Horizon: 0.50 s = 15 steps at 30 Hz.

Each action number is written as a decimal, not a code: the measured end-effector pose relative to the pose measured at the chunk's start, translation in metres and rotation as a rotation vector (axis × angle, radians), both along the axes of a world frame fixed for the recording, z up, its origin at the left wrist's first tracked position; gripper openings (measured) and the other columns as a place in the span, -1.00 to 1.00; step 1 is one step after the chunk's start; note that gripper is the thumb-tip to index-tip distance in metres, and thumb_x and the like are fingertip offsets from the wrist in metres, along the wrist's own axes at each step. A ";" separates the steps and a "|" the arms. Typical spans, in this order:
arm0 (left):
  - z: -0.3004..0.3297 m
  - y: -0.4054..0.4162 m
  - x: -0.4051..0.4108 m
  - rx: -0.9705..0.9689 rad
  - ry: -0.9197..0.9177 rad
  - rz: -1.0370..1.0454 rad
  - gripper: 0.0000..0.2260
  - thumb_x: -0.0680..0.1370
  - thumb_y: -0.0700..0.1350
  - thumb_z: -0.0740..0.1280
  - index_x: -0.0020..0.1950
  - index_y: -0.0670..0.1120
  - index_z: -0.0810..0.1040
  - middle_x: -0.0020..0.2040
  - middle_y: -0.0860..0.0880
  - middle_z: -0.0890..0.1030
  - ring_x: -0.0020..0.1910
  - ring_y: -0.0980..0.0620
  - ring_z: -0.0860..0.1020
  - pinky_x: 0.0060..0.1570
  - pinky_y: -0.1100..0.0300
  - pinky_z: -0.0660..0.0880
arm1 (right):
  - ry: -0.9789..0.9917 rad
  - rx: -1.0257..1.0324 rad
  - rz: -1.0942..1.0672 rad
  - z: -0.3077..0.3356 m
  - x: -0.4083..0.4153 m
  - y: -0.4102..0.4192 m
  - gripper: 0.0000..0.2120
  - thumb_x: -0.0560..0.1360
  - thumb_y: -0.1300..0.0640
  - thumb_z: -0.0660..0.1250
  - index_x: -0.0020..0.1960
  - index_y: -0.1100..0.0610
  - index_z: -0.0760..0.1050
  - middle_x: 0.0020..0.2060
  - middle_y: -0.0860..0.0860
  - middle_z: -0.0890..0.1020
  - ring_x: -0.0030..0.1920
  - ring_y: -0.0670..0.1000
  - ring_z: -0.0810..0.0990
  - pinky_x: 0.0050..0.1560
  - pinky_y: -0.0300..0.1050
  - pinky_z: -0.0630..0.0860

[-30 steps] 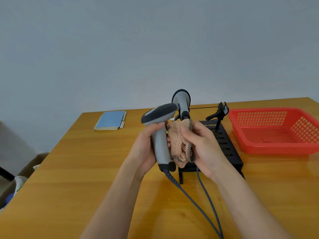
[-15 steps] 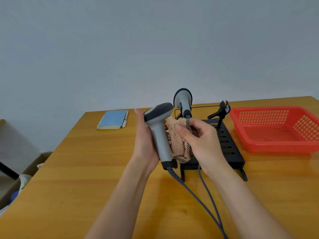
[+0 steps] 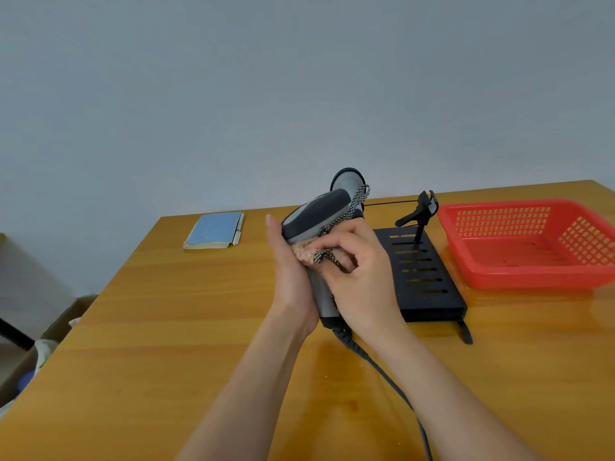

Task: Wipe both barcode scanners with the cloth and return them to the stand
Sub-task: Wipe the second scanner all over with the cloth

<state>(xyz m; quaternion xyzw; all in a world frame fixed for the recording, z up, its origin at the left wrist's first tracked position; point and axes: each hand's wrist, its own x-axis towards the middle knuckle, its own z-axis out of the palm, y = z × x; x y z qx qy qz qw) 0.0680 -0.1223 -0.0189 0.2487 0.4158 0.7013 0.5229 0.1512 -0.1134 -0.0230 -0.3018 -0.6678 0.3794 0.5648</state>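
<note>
Two bare forearms and hands, seen from the wearer's head.
Left hand (image 3: pixel 293 277) and right hand (image 3: pixel 361 277): both arms are uncovered from the lower edge of the view to the fingertips (no sleeve, glove, watch, ring or band shows on either). Nails are short and unpainted; the forearms are slender, the knuckles and wrist tendons plainly outlined.

Scanner (image 3: pixel 316 216) betw. both hands: smooth plastic, grey w/ matt dark top. Cloth (image 3: pixel 304 253) pressed on it: knitted, rough, w/ woven checked edging. Table (image 3: pixel 173 327) under hands: glossy varnished wood. Stand (image 3: pixel 422 281) right of hands: matt black, slotted. Basket (image 3: pixel 532 257) beyond: shiny red plastic mesh.
</note>
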 end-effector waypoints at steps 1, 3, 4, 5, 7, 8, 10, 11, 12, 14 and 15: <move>0.000 0.001 0.000 0.006 0.003 -0.002 -0.31 0.59 0.36 -0.04 0.17 -0.15 0.63 0.03 -0.16 0.68 0.07 -0.09 0.65 0.11 0.09 0.56 | 0.003 0.012 -0.020 0.001 0.000 0.000 -0.78 0.40 0.39 0.44 -0.15 0.07 0.60 -0.08 -0.05 0.52 -0.02 -0.19 0.54 -0.02 -0.42 0.48; 0.001 0.001 0.001 0.005 -0.002 -0.017 -0.32 0.59 0.36 -0.04 0.11 -0.13 0.64 -0.01 -0.16 0.69 0.03 -0.08 0.66 0.09 0.09 0.55 | 0.039 0.018 -0.056 0.002 0.000 0.002 -0.81 0.41 0.39 0.43 -0.15 0.11 0.59 -0.10 -0.02 0.52 -0.05 -0.18 0.54 -0.05 -0.42 0.47; 0.001 0.001 0.000 -0.004 -0.004 -0.018 -0.32 0.58 0.37 -0.03 0.09 -0.13 0.65 -0.04 -0.15 0.70 0.00 -0.07 0.67 0.07 0.09 0.55 | 0.058 0.012 -0.074 0.003 0.000 0.004 -0.82 0.42 0.38 0.43 -0.15 0.11 0.58 -0.11 -0.01 0.52 -0.07 -0.17 0.53 -0.06 -0.41 0.46; 0.001 0.001 -0.001 -0.012 -0.001 -0.018 -0.32 0.58 0.37 -0.03 0.07 -0.12 0.65 -0.05 -0.15 0.70 -0.03 -0.06 0.67 0.04 0.10 0.56 | 0.071 -0.001 -0.089 0.003 0.000 0.005 -0.83 0.43 0.36 0.43 -0.14 0.10 0.56 -0.12 -0.01 0.53 -0.08 -0.16 0.53 -0.06 -0.39 0.46; 0.000 0.002 -0.004 -0.026 0.015 -0.021 -0.31 0.56 0.39 -0.03 0.06 -0.12 0.66 -0.07 -0.14 0.70 -0.07 -0.05 0.67 -0.02 0.10 0.55 | 0.083 -0.049 -0.108 0.000 0.001 0.007 -0.86 0.44 0.30 0.45 -0.12 0.09 0.55 -0.11 -0.02 0.54 -0.05 -0.13 0.54 -0.01 -0.31 0.49; 0.000 0.002 -0.004 -0.029 0.027 -0.026 -0.30 0.56 0.40 -0.04 0.08 -0.12 0.66 -0.07 -0.14 0.69 -0.08 -0.05 0.67 -0.04 0.09 0.55 | 0.088 -0.077 -0.113 -0.002 0.001 0.008 -0.87 0.45 0.27 0.45 -0.11 0.08 0.55 -0.10 -0.03 0.55 -0.04 -0.12 0.54 0.01 -0.25 0.51; 0.000 0.001 -0.005 -0.033 0.037 -0.042 -0.29 0.56 0.40 -0.04 0.11 -0.12 0.64 -0.08 -0.15 0.69 -0.09 -0.06 0.66 -0.08 0.09 0.55 | 0.105 -0.089 -0.127 -0.004 0.001 0.007 -0.87 0.46 0.25 0.45 -0.09 0.07 0.54 -0.09 -0.03 0.56 -0.03 -0.09 0.55 0.02 -0.17 0.54; 0.000 0.000 -0.004 -0.030 0.033 -0.049 -0.29 0.56 0.40 -0.04 0.11 -0.13 0.64 -0.09 -0.14 0.69 -0.09 -0.06 0.67 -0.07 0.10 0.56 | 0.110 -0.059 -0.134 -0.003 0.001 0.005 -0.87 0.46 0.26 0.45 -0.09 0.08 0.54 -0.10 -0.03 0.56 -0.03 -0.08 0.55 0.01 -0.19 0.53; 0.000 -0.001 -0.003 -0.019 0.028 -0.058 -0.30 0.57 0.38 -0.04 0.10 -0.14 0.63 -0.10 -0.14 0.70 -0.08 -0.05 0.67 -0.06 0.12 0.57 | 0.110 -0.016 -0.134 -0.002 0.001 0.003 -0.86 0.45 0.28 0.45 -0.11 0.09 0.55 -0.11 -0.02 0.55 -0.04 -0.09 0.55 0.00 -0.24 0.52; -0.002 0.000 0.001 0.010 0.029 -0.069 -0.33 0.59 0.35 -0.05 0.11 -0.14 0.62 -0.08 -0.12 0.70 -0.04 -0.03 0.68 -0.05 0.15 0.59 | 0.092 0.054 -0.108 0.002 0.000 -0.003 -0.84 0.41 0.35 0.46 -0.14 0.12 0.59 -0.13 0.00 0.54 -0.06 -0.11 0.56 -0.03 -0.34 0.49; -0.003 0.000 0.002 0.018 0.032 -0.063 -0.34 0.60 0.34 -0.05 0.12 -0.14 0.61 -0.06 -0.11 0.70 -0.03 -0.03 0.68 -0.05 0.17 0.60 | 0.077 0.062 -0.091 0.003 0.000 -0.005 -0.83 0.40 0.37 0.45 -0.15 0.13 0.61 -0.13 0.00 0.53 -0.06 -0.13 0.55 -0.05 -0.36 0.49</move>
